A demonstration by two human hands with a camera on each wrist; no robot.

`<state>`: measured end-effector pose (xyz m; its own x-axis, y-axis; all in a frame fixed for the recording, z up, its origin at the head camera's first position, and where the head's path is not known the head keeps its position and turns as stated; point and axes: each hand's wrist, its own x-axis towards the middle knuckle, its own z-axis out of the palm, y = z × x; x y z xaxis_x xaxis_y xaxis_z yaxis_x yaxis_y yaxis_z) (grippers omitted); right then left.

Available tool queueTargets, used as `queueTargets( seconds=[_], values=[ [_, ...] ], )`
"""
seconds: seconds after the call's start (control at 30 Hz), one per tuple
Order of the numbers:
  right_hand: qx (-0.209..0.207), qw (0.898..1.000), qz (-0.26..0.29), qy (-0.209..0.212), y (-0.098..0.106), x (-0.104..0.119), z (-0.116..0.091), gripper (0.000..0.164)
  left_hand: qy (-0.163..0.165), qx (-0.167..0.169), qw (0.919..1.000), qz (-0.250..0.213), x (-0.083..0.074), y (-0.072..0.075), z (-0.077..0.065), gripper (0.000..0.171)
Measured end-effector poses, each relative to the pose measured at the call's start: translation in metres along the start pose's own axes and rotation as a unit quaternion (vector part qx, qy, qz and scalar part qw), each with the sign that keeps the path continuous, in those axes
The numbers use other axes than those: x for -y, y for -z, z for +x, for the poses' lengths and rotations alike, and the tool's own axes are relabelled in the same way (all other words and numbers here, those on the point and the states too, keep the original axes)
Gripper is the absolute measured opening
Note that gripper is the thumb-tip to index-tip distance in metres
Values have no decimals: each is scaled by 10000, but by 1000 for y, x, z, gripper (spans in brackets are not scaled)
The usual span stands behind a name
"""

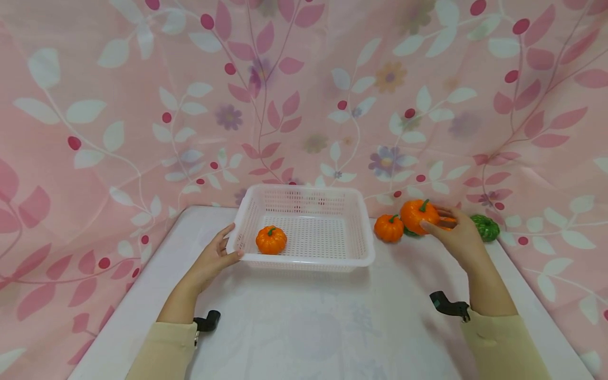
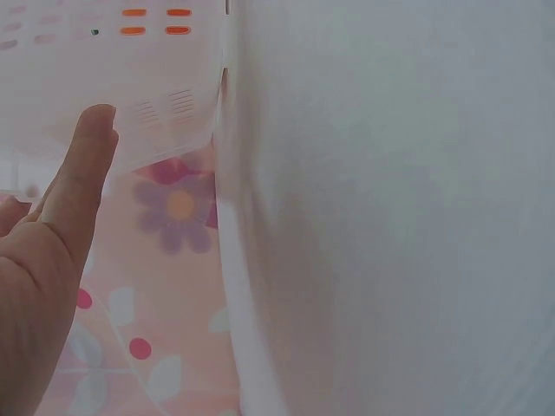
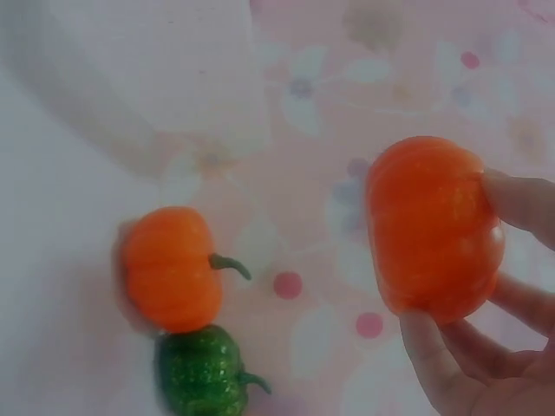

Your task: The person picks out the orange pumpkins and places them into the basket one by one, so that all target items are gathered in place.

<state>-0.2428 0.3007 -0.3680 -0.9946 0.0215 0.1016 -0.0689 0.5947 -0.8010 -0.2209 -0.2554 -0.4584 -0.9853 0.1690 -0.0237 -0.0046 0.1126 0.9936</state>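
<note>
My left hand (image 1: 211, 261) holds the front left corner of a white plastic basket (image 1: 304, 261), thumb at the rim and fingers by the left side. In the left wrist view one straight finger (image 2: 82, 173) lies against the basket wall (image 2: 165, 78). An orange toy pumpkin (image 1: 271, 240) sits inside at the left. My right hand (image 1: 456, 237) grips another orange pumpkin (image 3: 434, 230) between thumb and fingers, raised right of the basket. Beneath it stand an orange pumpkin (image 1: 389, 228) and a green pumpkin (image 3: 201, 373), which is mostly hidden in the head view.
A second green pumpkin (image 1: 486, 228) lies at the table's far right edge. Something orange (image 1: 448, 222) shows behind the right fingers, partly hidden. A white cloth covers the table (image 1: 304, 327), and a pink floral curtain (image 1: 304, 105) hangs behind it.
</note>
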Motion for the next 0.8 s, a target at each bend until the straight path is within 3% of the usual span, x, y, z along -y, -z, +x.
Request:
queueTargets(
  seconds=[0.27,0.53,0.8],
  values=[
    [350,9993,-114,47,-9,23,7,86,-61,31,10000,-9,-1,0,-1,90],
    [559,9973,-122,459,-19,36,15,81,-46,21,10000,-53,-3,0,-3,89],
    [781,9953,0,579,-34,46,22,78,-43,38,10000,-19,-2,0,-1,89]
  ],
)
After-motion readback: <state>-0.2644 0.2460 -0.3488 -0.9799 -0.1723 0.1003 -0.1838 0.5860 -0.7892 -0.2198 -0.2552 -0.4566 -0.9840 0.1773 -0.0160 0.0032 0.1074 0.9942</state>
